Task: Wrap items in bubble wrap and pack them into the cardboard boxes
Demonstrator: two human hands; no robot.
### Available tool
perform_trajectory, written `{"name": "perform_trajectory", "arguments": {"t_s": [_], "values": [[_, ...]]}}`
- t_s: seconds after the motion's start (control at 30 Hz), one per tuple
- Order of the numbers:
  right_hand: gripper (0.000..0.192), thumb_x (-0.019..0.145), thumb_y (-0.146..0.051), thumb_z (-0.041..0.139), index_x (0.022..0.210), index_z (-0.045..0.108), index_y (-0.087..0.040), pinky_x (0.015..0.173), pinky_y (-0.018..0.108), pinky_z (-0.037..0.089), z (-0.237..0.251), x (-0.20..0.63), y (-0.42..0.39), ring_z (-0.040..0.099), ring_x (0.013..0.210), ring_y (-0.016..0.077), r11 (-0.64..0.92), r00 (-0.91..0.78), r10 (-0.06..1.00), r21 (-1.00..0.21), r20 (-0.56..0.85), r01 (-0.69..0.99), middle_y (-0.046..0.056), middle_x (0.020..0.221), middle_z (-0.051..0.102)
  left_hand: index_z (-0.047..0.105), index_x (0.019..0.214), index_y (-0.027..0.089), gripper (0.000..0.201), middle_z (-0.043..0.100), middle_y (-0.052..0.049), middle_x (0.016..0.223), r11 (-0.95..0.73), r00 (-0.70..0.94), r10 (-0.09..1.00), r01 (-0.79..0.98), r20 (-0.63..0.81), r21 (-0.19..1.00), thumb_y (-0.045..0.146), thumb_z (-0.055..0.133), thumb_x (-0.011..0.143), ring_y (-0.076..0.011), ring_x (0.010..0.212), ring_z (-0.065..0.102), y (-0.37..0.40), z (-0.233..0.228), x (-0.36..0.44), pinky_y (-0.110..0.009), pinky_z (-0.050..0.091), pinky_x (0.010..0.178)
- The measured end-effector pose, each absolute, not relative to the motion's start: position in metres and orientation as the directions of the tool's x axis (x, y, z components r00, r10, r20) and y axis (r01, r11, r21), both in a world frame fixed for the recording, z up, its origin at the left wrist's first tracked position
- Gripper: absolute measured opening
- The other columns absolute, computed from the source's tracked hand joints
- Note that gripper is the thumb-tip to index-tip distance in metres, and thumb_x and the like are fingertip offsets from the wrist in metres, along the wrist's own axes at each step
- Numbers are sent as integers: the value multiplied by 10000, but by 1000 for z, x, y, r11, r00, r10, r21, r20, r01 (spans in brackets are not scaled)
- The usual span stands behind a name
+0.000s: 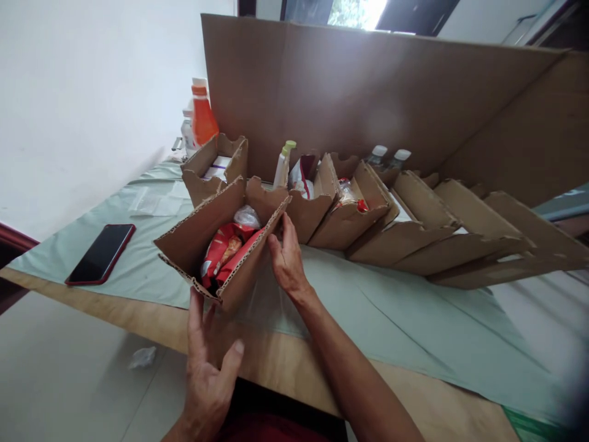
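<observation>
An open-topped cardboard box (257,270) stands near the table's front edge, turned at an angle to the row behind it. Inside it lie red snack packets (225,248) and a clear plastic bundle (247,217). The outstretched fingers of my left hand (207,362) meet the box's near lower corner, its thumb spread away. Against the right wall, toward the far end, rests my right hand (289,258) with fingers extended. Neither hand wraps around the box. The left fingertips are partly hidden behind its front edge.
Several similar cardboard bins (354,215) line the back before a tall cardboard panel (368,92). Another bin (207,184) stands back left, near an orange bottle (203,116). A phone (101,255) and clear plastic wrappers (156,201) lie on the green cloth (340,307).
</observation>
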State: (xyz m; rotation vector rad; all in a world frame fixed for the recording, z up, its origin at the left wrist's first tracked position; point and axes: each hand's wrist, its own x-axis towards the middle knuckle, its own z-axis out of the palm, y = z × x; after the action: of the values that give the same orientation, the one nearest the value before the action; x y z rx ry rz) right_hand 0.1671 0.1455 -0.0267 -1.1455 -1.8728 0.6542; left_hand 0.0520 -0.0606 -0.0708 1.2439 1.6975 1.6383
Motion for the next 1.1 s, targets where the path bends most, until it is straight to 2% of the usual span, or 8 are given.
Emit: {"name": "perform_trajectory", "arguments": {"t_s": [0.1, 0.2, 0.4, 0.6, 0.77, 0.97, 1.1], "values": [[759, 1048, -625, 245, 1622, 305, -132, 1313, 480, 234, -27, 156, 144, 299, 1587, 239, 488, -250, 873, -739, 419, 464, 177, 1693, 352, 88, 1678, 404, 853, 158, -75, 1774, -125, -468, 850, 263, 240, 956, 329, 592, 995, -355, 1516, 449, -59, -71, 52, -554, 503, 1169], [777, 1054, -650, 222, 1595, 363, -112, 1311, 439, 250, -30, 150, 143, 336, 1570, 225, 513, -249, 858, -747, 448, 424, 182, 1663, 403, 110, 1677, 406, 841, 137, -57, 1779, -156, -443, 859, 254, 258, 954, 320, 593, 995, -337, 1527, 436, -56, -72, 50, -520, 509, 1171], [667, 1041, -673, 338, 1525, 497, -242, 1264, 488, 339, -54, 155, 154, 454, 1493, 244, 572, -162, 820, -770, 549, 283, 120, 1578, 524, 209, 1661, 404, 835, 203, -36, 1768, -145, -467, 865, 113, 181, 983, 283, 648, 961, -337, 1565, 365, -51, -72, 61, -518, 387, 1259], [522, 1021, -571, 424, 1293, 667, -198, 1159, 487, 449, -95, 169, 165, 609, 1306, 273, 428, -28, 900, -866, 436, 258, 147, 1369, 681, 171, 1663, 421, 887, 151, -8, 1778, -209, -371, 894, 156, 253, 965, 217, 632, 934, -306, 1630, 198, -10, -68, 76, -518, 286, 1307], [452, 979, -481, 464, 1229, 679, -171, 1072, 469, 502, -109, 174, 167, 663, 1194, 287, 341, 21, 934, -905, 358, 254, 159, 1267, 725, 197, 1659, 332, 925, 143, -72, 1772, -221, -348, 901, 143, 258, 965, 242, 653, 860, -313, 1640, 143, 65, -57, 80, -543, 361, 1257], [370, 942, -432, 495, 1158, 691, -204, 979, 414, 539, -109, 173, 169, 694, 1058, 259, 282, 46, 954, -936, 298, 211, 110, 1164, 758, 226, 1638, 266, 939, 80, -127, 1774, -176, -396, 892, 137, 217, 975, 312, 666, 810, -326, 1638, 145, 140, -41, 88, -542, 392, 1225], [375, 945, -453, 493, 1170, 685, -223, 929, 374, 552, -110, 173, 168, 700, 1024, 237, 291, 26, 953, -939, 301, 184, 80, 1165, 762, 233, 1633, 230, 927, 126, -155, 1763, -157, -412, 883, 192, 225, 969, 318, 664, 817, -313, 1644, 119, 153, -44, 92, -544, 303, 1275]]}}
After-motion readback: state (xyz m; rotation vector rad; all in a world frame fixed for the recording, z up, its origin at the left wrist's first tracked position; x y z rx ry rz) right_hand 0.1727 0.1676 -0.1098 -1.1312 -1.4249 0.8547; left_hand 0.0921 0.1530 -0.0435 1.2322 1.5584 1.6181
